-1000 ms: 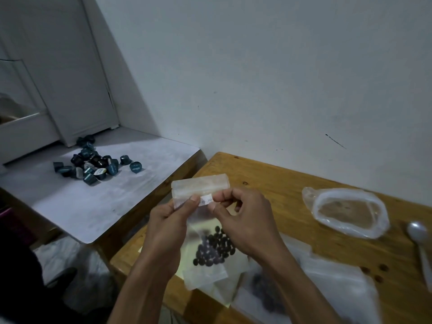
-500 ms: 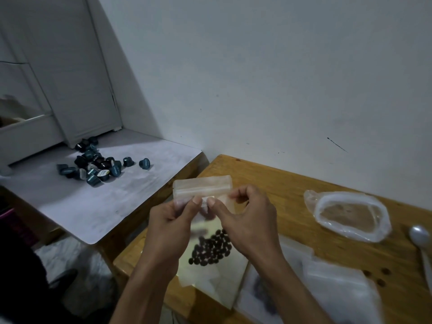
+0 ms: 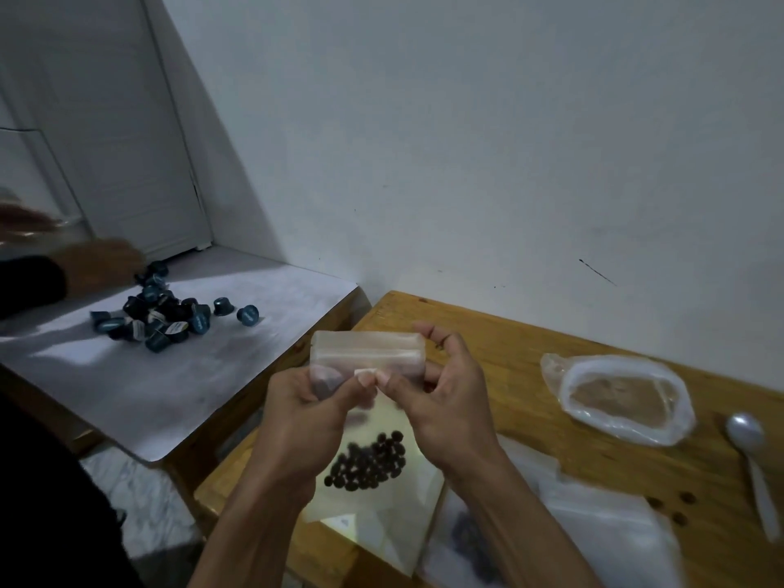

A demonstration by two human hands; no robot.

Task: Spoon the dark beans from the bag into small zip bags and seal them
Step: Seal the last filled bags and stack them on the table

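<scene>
Small zip bag (image 3: 373, 422) is held up over the near-left part of the wooden tabletop (image 3: 500, 358), its top strip folded over toward the far side. Left hand (image 3: 297, 418) pinches the upper edge between thumb and forefinger; right hand (image 3: 441, 396) does the same just beside it, thumb tips nearly touching at the seal line. Each grip is pressed together on the plastic, with the other fingers curled behind the bag.

Dark beans (image 3: 369, 462) sit in a loose cluster in the lower part of the bag, between the two wrists.

Right of the hands, a larger clear plastic bag (image 3: 619, 396) lies open on the tabletop, rim rolled down; its contents look brownish and blurred. A white plastic spoon (image 3: 751, 456) lies at the far right, bowl toward the wall. A few loose beans (image 3: 679, 507) are scattered near the spoon handle. More clear bags (image 3: 602, 528) lie flat at near right, one with a dark patch inside.

On the left, a separate white tabletop (image 3: 191, 375) carries a heap of dark teal capsules (image 3: 165, 318). Another person's hand (image 3: 102, 265), blurred, reaches in at the far left beside the heap.
</scene>
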